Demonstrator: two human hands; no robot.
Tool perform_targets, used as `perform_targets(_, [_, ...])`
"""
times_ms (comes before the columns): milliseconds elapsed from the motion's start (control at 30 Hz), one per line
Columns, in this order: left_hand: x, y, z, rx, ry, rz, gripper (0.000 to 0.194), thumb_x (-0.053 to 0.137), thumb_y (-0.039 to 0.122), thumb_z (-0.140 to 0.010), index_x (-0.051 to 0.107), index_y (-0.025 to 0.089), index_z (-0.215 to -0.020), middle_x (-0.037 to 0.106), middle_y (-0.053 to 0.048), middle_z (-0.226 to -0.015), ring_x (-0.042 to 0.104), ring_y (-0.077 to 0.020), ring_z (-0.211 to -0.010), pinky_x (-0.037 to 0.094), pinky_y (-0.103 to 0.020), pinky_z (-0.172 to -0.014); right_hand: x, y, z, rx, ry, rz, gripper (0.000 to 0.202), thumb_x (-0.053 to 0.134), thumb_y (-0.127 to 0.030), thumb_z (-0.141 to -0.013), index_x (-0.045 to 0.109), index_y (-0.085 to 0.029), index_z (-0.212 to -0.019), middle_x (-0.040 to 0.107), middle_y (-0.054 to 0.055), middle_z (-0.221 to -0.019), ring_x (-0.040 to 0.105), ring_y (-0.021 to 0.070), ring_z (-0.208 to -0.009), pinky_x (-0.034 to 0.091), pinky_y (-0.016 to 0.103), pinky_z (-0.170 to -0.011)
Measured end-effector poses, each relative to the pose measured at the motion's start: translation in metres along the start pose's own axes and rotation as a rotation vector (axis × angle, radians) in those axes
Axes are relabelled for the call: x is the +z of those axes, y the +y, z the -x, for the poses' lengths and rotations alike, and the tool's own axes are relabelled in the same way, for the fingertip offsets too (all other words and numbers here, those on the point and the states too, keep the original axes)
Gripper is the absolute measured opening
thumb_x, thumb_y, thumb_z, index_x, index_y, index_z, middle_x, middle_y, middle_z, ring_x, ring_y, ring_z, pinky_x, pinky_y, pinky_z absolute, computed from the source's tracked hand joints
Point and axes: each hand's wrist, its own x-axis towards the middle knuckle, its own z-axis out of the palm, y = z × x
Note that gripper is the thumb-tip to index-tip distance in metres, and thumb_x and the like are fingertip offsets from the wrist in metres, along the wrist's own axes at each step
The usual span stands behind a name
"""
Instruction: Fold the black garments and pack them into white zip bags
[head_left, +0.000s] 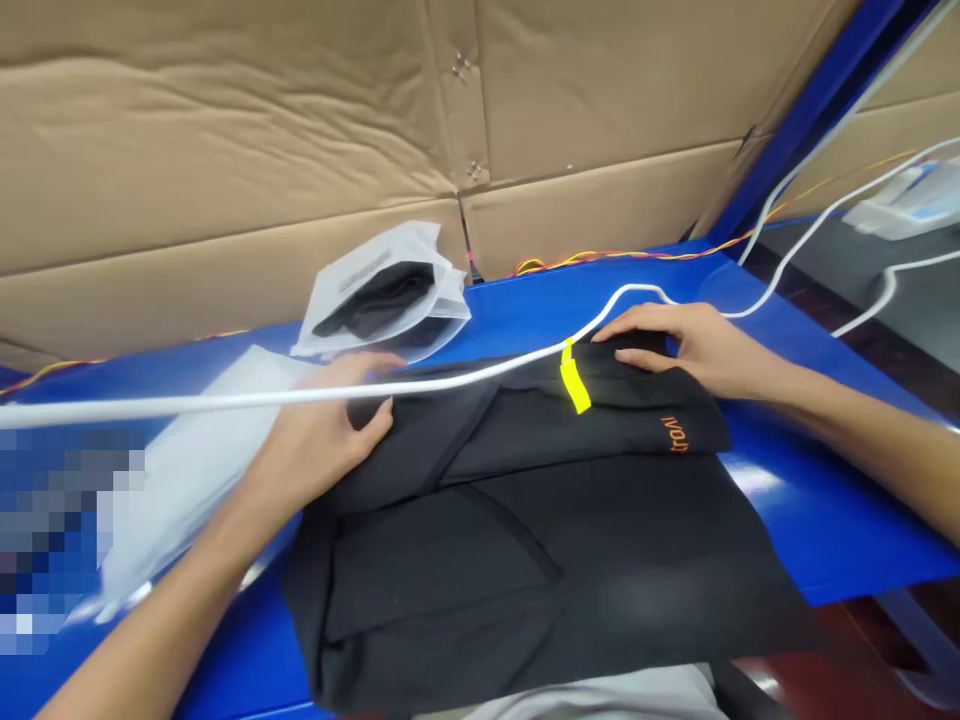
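A black garment [570, 540] lies partly folded over the blue table, with its near part hanging over the front edge. Small orange lettering [673, 435] marks its right side, and a bright yellow tag [576, 385] hangs at its upper edge. My left hand [322, 420] grips the far left corner of the fabric, thumb on the near side and fingers partly hidden behind a white cable. At the far right corner, my right hand [690, 345] holds the same edge between thumb and fingers. The garment's exact kind cannot be made out.
A white cable [450, 382] crosses in front of the garment and left hand. On the blue table [517, 310], a translucent bag [375, 290] with dark cloth stands behind; another pale bag [202, 470] lies left. Cardboard [225, 130] lines the back, with thin red-yellow wires [600, 257] below.
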Motion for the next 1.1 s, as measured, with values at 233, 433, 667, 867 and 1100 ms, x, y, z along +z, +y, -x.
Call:
perform_targets(233, [-0.015,0.023,0.005,0.373,0.111,-0.116,0.015,0.062,0.031,-0.103,0.063,0.026,-0.117,0.072,-0.009,-0.114,0.071,-0.0286,-0.105,0.057,-0.042,-0.095,0.005,-0.002,0.001,-0.063,0.09,0.071,0.025,0.068,-0.047,-0.101,0.08,-0.029,-0.114,0.082,0.006,-0.119,0.076,0.0309,-0.109,0.062,0.047,-0.096])
perform_targets(433, [-0.017,0.037,0.01,0.546,-0.159,-0.033,0.023,0.058,0.04,-0.105,0.061,0.021,-0.118,0.07,-0.011,-0.114,0.072,-0.0259,-0.095,0.055,-0.037,-0.079,-0.002,-0.025,0.011,-0.127,0.066,0.011,0.029,0.057,-0.044,-0.108,0.079,-0.031,-0.122,0.081,0.003,-0.127,0.075,0.031,-0.122,0.06,0.045,-0.107])
perform_targets(667, [-0.013,0.039,0.008,0.502,-0.214,0.018,0.017,0.058,0.024,-0.099,0.063,0.02,-0.114,0.069,-0.011,-0.113,0.069,-0.025,-0.098,0.055,-0.036,-0.084,0.002,-0.023,0.01,-0.342,-0.126,0.381,0.037,0.053,-0.031,-0.108,0.074,-0.021,-0.136,0.075,0.009,-0.14,0.065,0.0329,-0.138,0.053,0.051,-0.119])
perform_targets(867, [-0.015,0.039,0.008,0.485,-0.267,0.032,0.019,0.06,0.023,-0.096,0.063,0.021,-0.114,0.066,-0.011,-0.114,0.066,-0.0265,-0.098,0.054,-0.038,-0.083,0.001,-0.015,0.016,-0.255,-0.222,0.43,0.055,0.047,-0.045,-0.111,0.052,-0.023,-0.162,0.054,0.011,-0.166,0.049,0.0355,-0.154,0.043,0.061,-0.126])
perform_targets(1100, [-0.013,0.038,0.01,0.503,-0.253,-0.053,0.021,0.056,0.021,-0.096,0.061,0.02,-0.116,0.068,-0.011,-0.113,0.07,-0.0271,-0.096,0.057,-0.038,-0.081,0.01,-0.03,0.018,-0.313,-0.135,0.536,0.062,0.051,-0.049,-0.109,0.053,-0.012,-0.159,0.05,0.025,-0.165,0.047,0.0421,-0.154,0.039,0.064,-0.124])
